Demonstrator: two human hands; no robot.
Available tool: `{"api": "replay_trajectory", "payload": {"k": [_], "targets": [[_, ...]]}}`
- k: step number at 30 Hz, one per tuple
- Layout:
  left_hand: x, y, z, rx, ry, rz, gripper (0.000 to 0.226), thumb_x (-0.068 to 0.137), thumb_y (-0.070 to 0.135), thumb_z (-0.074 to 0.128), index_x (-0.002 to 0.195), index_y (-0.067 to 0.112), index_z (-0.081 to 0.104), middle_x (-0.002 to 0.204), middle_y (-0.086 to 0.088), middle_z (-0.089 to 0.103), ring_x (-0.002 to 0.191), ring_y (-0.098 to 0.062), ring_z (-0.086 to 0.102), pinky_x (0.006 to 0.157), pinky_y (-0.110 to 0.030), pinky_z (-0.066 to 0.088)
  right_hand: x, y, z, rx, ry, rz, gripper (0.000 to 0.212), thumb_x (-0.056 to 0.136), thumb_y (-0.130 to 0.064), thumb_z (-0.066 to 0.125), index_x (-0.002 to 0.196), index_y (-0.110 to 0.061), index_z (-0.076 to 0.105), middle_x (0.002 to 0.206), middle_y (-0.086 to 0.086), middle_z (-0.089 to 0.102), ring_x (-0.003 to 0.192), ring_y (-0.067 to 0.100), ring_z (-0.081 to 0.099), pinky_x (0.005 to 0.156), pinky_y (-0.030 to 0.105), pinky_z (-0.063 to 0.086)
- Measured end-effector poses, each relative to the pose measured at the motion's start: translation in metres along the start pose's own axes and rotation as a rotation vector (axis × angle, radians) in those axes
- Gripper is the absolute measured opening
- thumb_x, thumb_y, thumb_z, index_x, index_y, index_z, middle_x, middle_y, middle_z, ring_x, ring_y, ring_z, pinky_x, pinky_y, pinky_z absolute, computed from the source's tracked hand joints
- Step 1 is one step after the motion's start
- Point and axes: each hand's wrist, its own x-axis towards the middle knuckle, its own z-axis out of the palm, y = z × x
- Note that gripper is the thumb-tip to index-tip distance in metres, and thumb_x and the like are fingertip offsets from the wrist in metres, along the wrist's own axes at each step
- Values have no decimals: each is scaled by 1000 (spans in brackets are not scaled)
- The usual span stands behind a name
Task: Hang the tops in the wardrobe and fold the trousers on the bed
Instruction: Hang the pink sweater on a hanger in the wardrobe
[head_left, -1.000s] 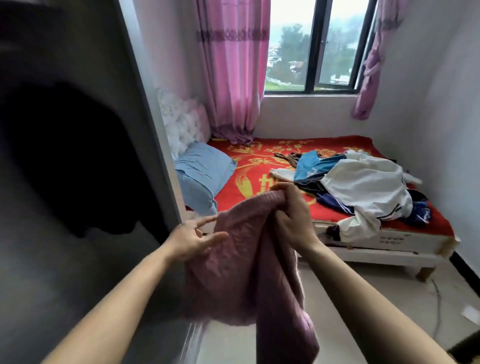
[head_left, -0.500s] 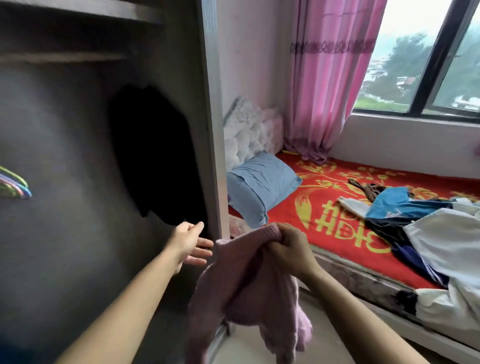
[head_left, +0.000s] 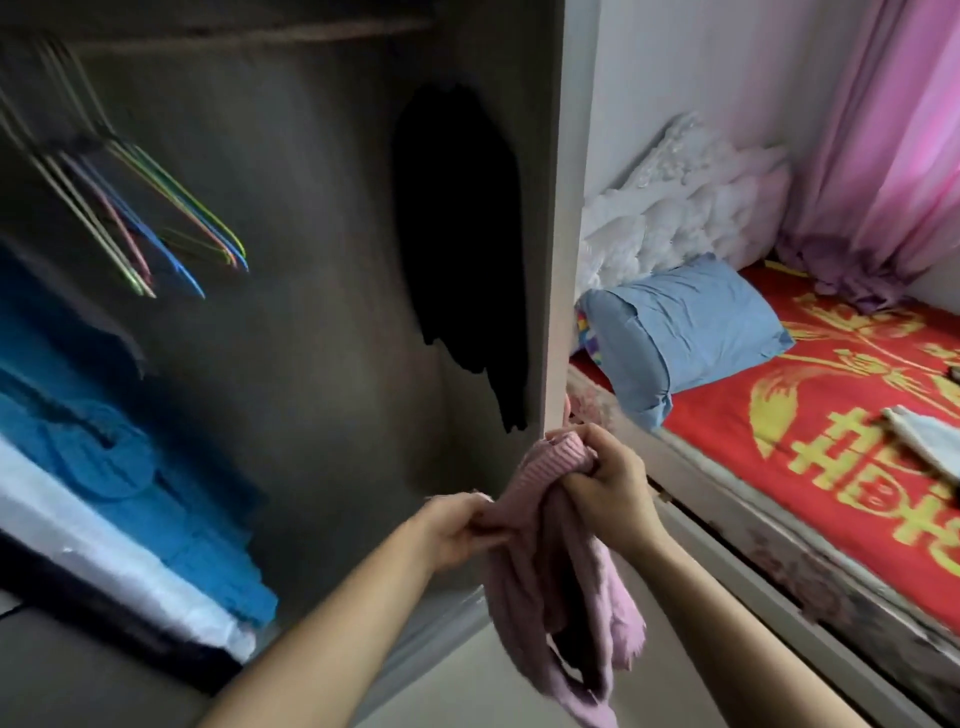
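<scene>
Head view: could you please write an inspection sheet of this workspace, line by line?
Surface: bed with red and yellow cover, partly in view, right of the wardrobe.
Job's things: pink knitted sweater, bunched, held in front of the open grey wardrobe; coloured wire hangers hanging upper left inside; black garment already hanging.
Clutter: white cloth on the bed; folded blue and white textiles stacked in the wardrobe.
Hands: left hand and right hand both grip the sweater.
Cables: nothing seen.
Surroundings: blue pillow, white tufted headboard, pink curtain.
</scene>
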Motion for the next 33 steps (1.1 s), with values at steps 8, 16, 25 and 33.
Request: {"api": "replay_trajectory", "payload": {"k": [8,16,25,33], "targets": [[-31,55,-40,-122,227,493,34,83,-24,55,109,-2,55,95,-19,64,81,-28,64,77,-39,55,-4,-16,21,-155,-977,247,52,70,-39,86,114,-40,60,107,-17,65,97,3,66,83,27,59],[-92,105,-86,263,-195,716,36,82,-18,63,107,4,51,89,-13,68,75,-17,67,73,-29,59,54,-43,89,-276,-697,37,70,89,-29,74,149,-20,40,151,1,44,141,19,38,117,49,33],[-95,142,-219,557,429,857,45,81,15,80,120,7,57,115,-9,66,104,-20,63,95,-32,50,113,-106,212,75,-251,21,5,97,-13,60,97,-9,62,88,0,65,81,12,59,81,43,53],[-92,156,-271,192,335,433,28,107,21,38,105,6,61,77,-8,75,57,-21,70,44,-22,51,151,-138,255,50,-263,-129,24,87,-21,67,88,1,55,79,1,57,76,8,49,73,42,47]]}}
